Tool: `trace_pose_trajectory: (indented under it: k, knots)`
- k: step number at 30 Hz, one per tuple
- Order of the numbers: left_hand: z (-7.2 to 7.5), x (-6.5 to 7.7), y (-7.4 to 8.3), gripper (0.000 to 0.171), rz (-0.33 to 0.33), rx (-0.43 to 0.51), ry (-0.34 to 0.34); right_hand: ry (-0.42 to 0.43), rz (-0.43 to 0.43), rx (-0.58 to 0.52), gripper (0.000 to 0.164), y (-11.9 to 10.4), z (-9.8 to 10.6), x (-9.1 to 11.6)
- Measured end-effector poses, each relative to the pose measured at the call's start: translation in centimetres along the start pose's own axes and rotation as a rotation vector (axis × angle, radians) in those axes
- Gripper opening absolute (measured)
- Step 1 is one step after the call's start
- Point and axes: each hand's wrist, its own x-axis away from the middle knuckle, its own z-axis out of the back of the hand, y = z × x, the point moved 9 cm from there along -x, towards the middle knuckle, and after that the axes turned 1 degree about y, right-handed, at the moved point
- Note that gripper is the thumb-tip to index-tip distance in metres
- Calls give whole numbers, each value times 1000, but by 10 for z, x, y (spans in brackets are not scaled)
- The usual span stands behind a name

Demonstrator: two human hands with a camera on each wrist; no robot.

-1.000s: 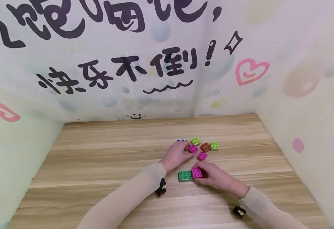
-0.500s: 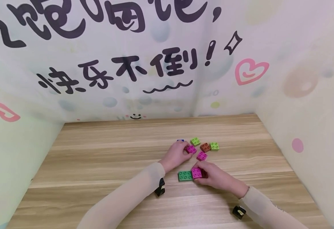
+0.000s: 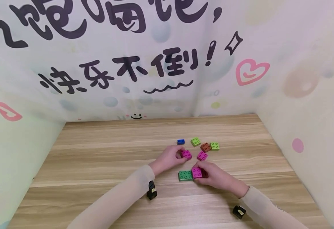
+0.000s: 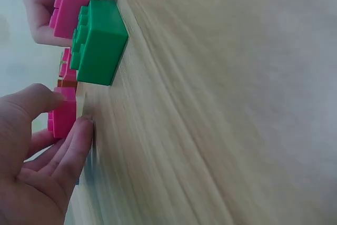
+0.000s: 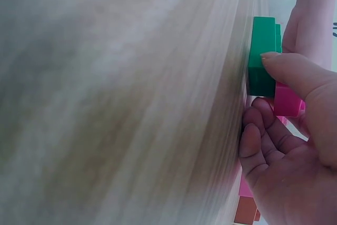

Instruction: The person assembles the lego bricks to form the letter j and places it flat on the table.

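My left hand [image 3: 167, 159] pinches a pink toy building brick [image 3: 187, 155] between thumb and fingers, low over the table. The right hand [image 3: 218, 177] holds another pink brick [image 3: 196, 172] at the right end of a longer green brick [image 3: 185, 176]. From the right wrist, this pink brick [image 5: 287, 100] appears on the green brick's studded side and juts past its end. The right thumb lies against the green brick [image 5: 261, 35]. A third pink brick [image 3: 202, 156] lies just beyond the right hand.
Behind the hands lie a small blue brick [image 3: 181, 142], a lime brick [image 3: 195, 142], a brown brick [image 3: 205, 147] and another lime brick [image 3: 215, 146]. The wooden table [image 3: 103, 143] is enclosed by printed cloth walls [image 3: 167, 105] at the back and sides.
My left hand has drawn its pink brick left and nearer, away from the other bricks, uncovering the blue brick. The right hand and green brick stay put.
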Motion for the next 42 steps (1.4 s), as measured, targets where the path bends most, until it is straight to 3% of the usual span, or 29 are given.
trace_pose_trajectory:
  k: [14, 25, 34, 42]
  knots:
    - [12, 42, 5, 43, -69, 76, -15, 7, 12, -17, 26, 1, 0, 1]
    - [14, 71, 2, 39, -128, 153, -35, 11, 18, -12, 25, 1, -1, 0]
    - [3, 83, 1, 43, -130, 198, -63, 13, 14, -6, 25, 3, -1, 0]
    - [-8, 85, 0, 46, -156, 202, -34, 12, 10, -16, 26, 4, -2, 0]
